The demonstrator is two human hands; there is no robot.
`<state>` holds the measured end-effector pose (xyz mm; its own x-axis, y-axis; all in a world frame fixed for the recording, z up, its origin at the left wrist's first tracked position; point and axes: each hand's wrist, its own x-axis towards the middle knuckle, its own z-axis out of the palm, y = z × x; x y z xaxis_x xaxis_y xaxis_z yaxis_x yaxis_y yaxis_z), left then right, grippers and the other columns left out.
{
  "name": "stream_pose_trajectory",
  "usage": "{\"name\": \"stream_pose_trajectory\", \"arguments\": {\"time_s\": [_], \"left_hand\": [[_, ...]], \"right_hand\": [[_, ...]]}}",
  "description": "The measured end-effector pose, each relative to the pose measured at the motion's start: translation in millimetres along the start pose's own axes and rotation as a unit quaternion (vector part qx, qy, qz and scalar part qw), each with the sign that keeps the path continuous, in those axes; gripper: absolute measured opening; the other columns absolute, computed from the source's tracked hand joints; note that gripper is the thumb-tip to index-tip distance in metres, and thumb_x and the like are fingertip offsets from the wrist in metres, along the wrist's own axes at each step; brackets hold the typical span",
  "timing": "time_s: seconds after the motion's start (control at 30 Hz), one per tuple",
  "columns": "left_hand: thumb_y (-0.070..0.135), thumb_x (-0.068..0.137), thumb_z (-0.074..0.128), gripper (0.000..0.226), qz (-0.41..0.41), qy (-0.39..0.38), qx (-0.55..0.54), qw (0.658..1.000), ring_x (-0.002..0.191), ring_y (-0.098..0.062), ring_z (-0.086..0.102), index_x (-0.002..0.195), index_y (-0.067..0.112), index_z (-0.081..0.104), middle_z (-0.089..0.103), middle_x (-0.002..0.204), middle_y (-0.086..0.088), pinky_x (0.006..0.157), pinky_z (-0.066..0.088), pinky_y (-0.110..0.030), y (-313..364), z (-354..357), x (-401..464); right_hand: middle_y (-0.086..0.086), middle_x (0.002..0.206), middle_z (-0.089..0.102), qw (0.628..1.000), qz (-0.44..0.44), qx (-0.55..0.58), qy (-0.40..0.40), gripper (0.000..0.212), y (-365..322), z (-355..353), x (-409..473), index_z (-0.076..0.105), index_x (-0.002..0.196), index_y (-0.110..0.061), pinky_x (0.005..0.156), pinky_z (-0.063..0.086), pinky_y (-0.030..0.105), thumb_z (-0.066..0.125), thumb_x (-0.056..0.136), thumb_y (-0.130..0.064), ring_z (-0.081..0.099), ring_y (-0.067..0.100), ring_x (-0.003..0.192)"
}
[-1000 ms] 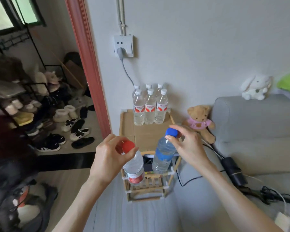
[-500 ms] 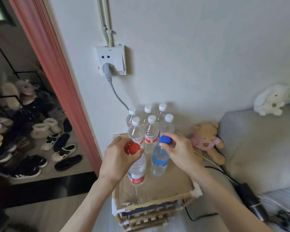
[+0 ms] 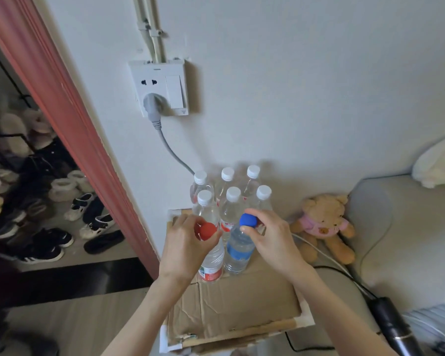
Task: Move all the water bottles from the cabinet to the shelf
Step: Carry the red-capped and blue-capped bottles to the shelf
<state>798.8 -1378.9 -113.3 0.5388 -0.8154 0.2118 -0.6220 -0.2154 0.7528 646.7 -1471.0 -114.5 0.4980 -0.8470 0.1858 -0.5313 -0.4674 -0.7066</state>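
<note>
My left hand (image 3: 184,246) grips a red-capped water bottle (image 3: 211,263) by its neck. My right hand (image 3: 272,240) grips a blue-capped bottle (image 3: 238,253) with a blue label the same way. Both bottles stand upright on the cardboard-covered top of the wooden shelf (image 3: 242,309), side by side. Right behind them several white-capped bottles (image 3: 233,201) stand in two rows against the wall. The cabinet is out of view.
A wall socket (image 3: 161,91) with a grey plug and cable hangs above the bottles. A teddy bear (image 3: 324,224) and a grey sofa (image 3: 396,240) are at the right, cables and a black device (image 3: 393,327) beside the shelf. A red door frame (image 3: 70,119) and shoe racks are left.
Both hands carried their bottles forward and set them down on the shelf top just in front of the white-capped rows. The view moved closer to the wall.
</note>
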Motion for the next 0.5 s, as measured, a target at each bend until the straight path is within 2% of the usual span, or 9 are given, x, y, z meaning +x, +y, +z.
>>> {"name": "stream_pose_trajectory", "arguments": {"time_s": [0.13, 0.23, 0.3, 0.4, 0.43, 0.5], "left_hand": [[0.034, 0.069, 0.075, 0.025, -0.005, 0.014, 0.011, 1.000, 0.075, -0.023, 0.054, 0.078, 0.017, 0.059, 0.055, 0.075, 0.004, 0.072, 0.049, -0.041, 3, 10, 6], [0.034, 0.069, 0.076, 0.028, -0.003, 0.008, 0.006, 1.000, 0.075, -0.022, 0.053, 0.084, 0.018, 0.058, 0.055, 0.081, 0.006, 0.071, 0.049, -0.039, 1, 13, 9], [0.032, 0.071, 0.074, 0.034, 0.008, -0.012, 0.001, 1.000, 0.076, -0.019, 0.053, 0.098, 0.020, 0.058, 0.055, 0.091, 0.009, 0.074, 0.048, -0.033, 0, 11, 10], [0.024, 0.075, 0.071, 0.039, 0.048, -0.071, -0.013, 0.996, 0.080, -0.007, 0.051, 0.111, 0.022, 0.057, 0.055, 0.102, 0.015, 0.075, 0.040, -0.014, -2, 4, 8], [0.021, 0.076, 0.070, 0.038, 0.062, -0.088, -0.020, 0.994, 0.083, -0.005, 0.050, 0.113, 0.021, 0.059, 0.054, 0.106, 0.016, 0.075, 0.039, -0.009, -3, 2, 7], [0.014, 0.080, 0.066, 0.037, 0.083, -0.108, -0.020, 0.991, 0.091, -0.004, 0.051, 0.116, 0.019, 0.058, 0.053, 0.114, 0.014, 0.078, 0.036, -0.005, -4, -1, 6]], "right_hand": [[-0.004, 0.095, 0.058, 0.999, -0.008, 0.022, -0.027, 0.032, 4, -5, 8, 0.062, 0.109, -0.015, 0.077, 0.032, 0.005, 0.068, 0.078, -0.014, 0.054, 0.014, 0.087], [-0.005, 0.105, 0.059, 0.996, -0.007, 0.036, -0.077, 0.041, 8, -11, 13, 0.057, 0.119, -0.021, 0.080, 0.033, 0.003, 0.066, 0.079, -0.016, 0.054, 0.010, 0.092], [-0.005, 0.114, 0.059, 0.992, -0.018, 0.040, -0.121, 0.044, 9, -16, 15, 0.054, 0.124, -0.025, 0.084, 0.032, 0.003, 0.062, 0.082, -0.013, 0.053, 0.005, 0.096], [-0.008, 0.123, 0.056, 0.987, -0.048, 0.026, -0.152, 0.041, 9, -21, 17, 0.056, 0.122, -0.024, 0.090, 0.029, 0.000, 0.056, 0.085, -0.006, 0.046, 0.001, 0.109], [-0.009, 0.124, 0.056, 0.986, -0.049, 0.025, -0.155, 0.040, 11, -20, 18, 0.056, 0.121, -0.025, 0.093, 0.030, 0.003, 0.055, 0.085, -0.006, 0.046, 0.002, 0.111], [-0.009, 0.120, 0.057, 0.988, -0.041, 0.030, -0.147, 0.037, 13, -18, 22, 0.058, 0.116, -0.030, 0.099, 0.039, 0.023, 0.058, 0.084, -0.011, 0.052, 0.005, 0.106]]}}
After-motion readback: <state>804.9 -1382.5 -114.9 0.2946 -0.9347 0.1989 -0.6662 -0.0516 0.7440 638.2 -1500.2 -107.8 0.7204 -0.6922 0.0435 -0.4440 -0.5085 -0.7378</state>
